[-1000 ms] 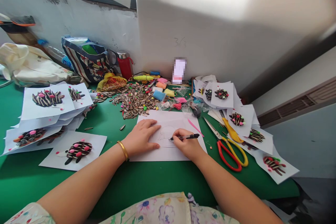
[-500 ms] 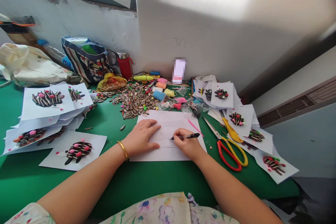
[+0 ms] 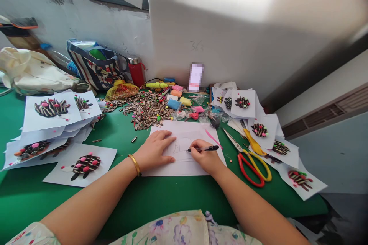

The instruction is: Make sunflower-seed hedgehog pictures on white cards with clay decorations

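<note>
A sheet of white paper lies on the green table in front of me, with a thin line drawing on it. My left hand rests flat on the sheet's left half, fingers spread. In my right hand a black pen is pinched, its tip at the drawn lines. A thin pink plastic tool lies across the paper's upper right. Right of the sheet are scissors with one red and one yellow handle.
Sunflower seeds are heaped beyond the paper, beside packets of coloured clay. Cards with seed hedgehogs are stacked at left and right. A yellow-handled cutter lies by the scissors. A red flask and bags stand at the wall.
The pen tip has shifted very slightly, and a short line near it looks a little longer. My left hand has stayed in place.
</note>
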